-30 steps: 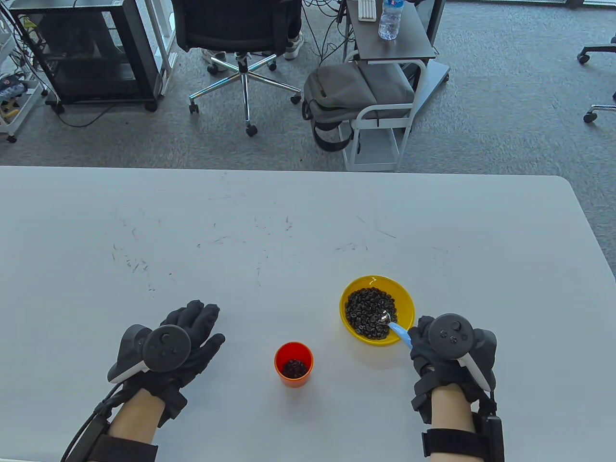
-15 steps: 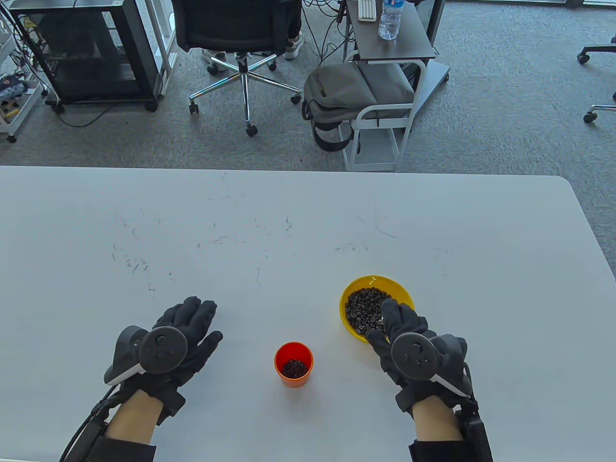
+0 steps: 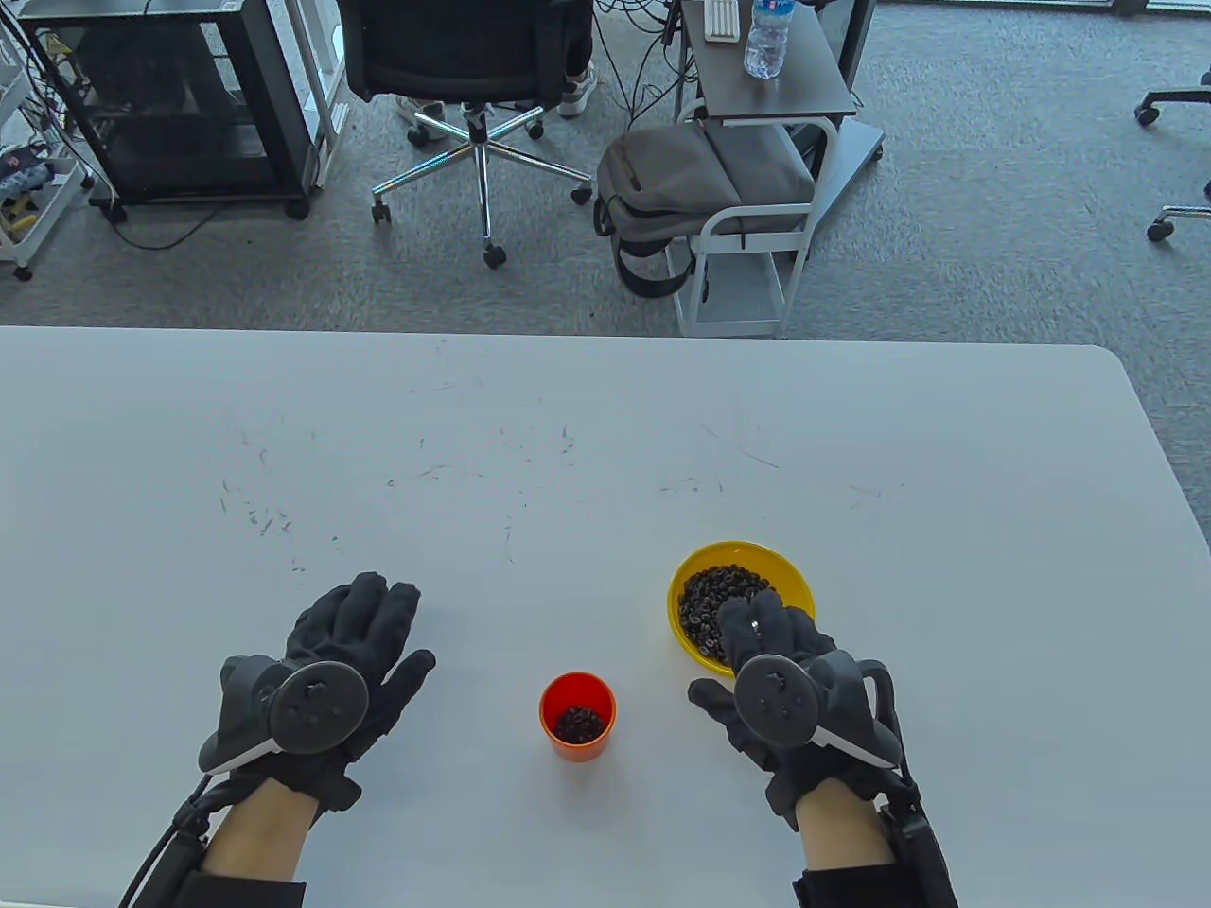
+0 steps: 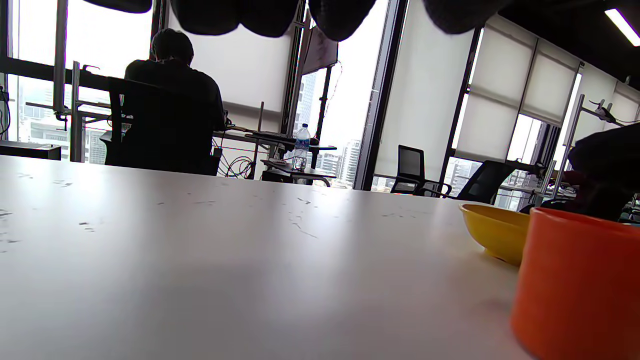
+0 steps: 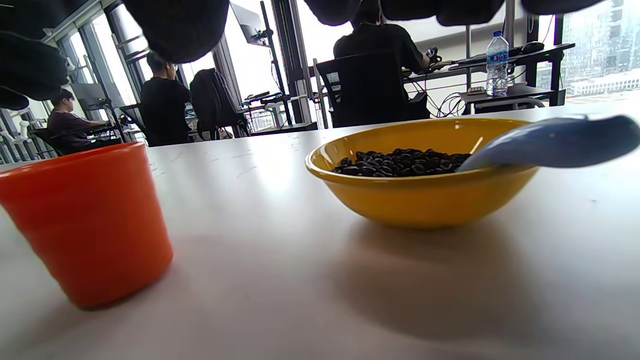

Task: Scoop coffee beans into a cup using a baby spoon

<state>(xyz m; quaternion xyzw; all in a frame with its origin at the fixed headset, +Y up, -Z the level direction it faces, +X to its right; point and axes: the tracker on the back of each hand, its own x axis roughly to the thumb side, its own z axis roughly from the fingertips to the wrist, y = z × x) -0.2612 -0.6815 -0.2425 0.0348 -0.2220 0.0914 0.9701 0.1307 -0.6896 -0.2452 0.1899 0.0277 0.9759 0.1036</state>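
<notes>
An orange cup (image 3: 577, 716) with a few coffee beans in it stands near the table's front, and it also shows in the left wrist view (image 4: 575, 280). A yellow bowl (image 3: 738, 550) of coffee beans (image 3: 719, 591) stands to the cup's right. In the right wrist view the baby spoon's blue handle (image 5: 550, 142) rests on the bowl's rim (image 5: 425, 200), with no finger on it. My right hand (image 3: 757, 643) is open, its fingers spread over the bowl's near edge, and it hides the spoon in the table view. My left hand (image 3: 374, 634) lies open and flat, left of the cup.
The white table (image 3: 568, 454) stretches far beyond the bowl and cup. An office chair (image 3: 473, 57), a backpack (image 3: 681, 180) and a small cart with a water bottle (image 3: 766, 38) stand on the floor beyond the far edge.
My right hand let go of the spoon's blue handle, moved left and opened over the bowl's near edge. My left hand slid slightly back and left.
</notes>
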